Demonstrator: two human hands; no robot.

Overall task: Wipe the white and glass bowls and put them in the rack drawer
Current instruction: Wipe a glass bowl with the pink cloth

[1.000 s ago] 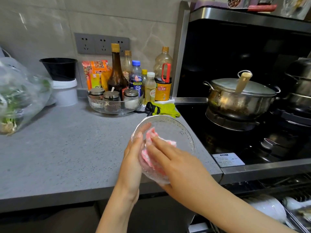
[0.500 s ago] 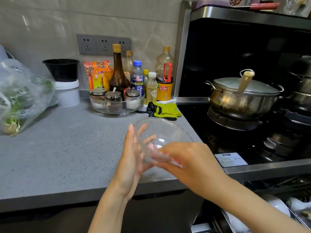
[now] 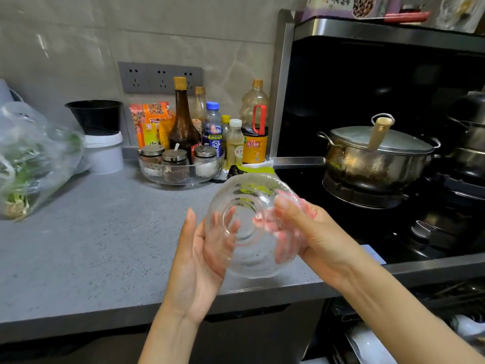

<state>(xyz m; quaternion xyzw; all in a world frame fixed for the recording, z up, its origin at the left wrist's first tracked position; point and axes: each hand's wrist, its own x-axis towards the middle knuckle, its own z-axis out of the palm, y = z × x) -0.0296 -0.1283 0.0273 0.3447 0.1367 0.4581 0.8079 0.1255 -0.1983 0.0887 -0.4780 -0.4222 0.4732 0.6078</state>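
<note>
The left hand [image 3: 199,261] is held flat, with the palm turned to the right. Its fingers are straight and slightly spread against the left wall of the glass bowl [image 3: 246,227], propping it rather than gripping it. The bowl is in the air over the front edge of the grey counter [image 3: 105,245], tipped so that its ringed base faces the camera and its mouth points away, toward 12 o'clock. Its axis therefore runs front to back, roughly level.

At 3 o'clock from the bowl, the right hand [image 3: 322,237] holds the pink cloth [image 3: 301,206] against the right wall. The thumb lies on the outside. The fingers look curled over the rim and inside the bowl, though the glass distorts the view, so that reading is tentative.

The wiping looks to be still in progress. The rack drawer [image 3: 350,342] stands open at about 5 o'clock from the bowl, below the counter edge and under the right forearm. A pale, rounded shape in it is probably the white bowl [image 3: 367,345].

The right hand is the nearer one to the drawer. To stow the bowl, it would have to be carried down and to the right, and turned so that it fits the rack.
</note>
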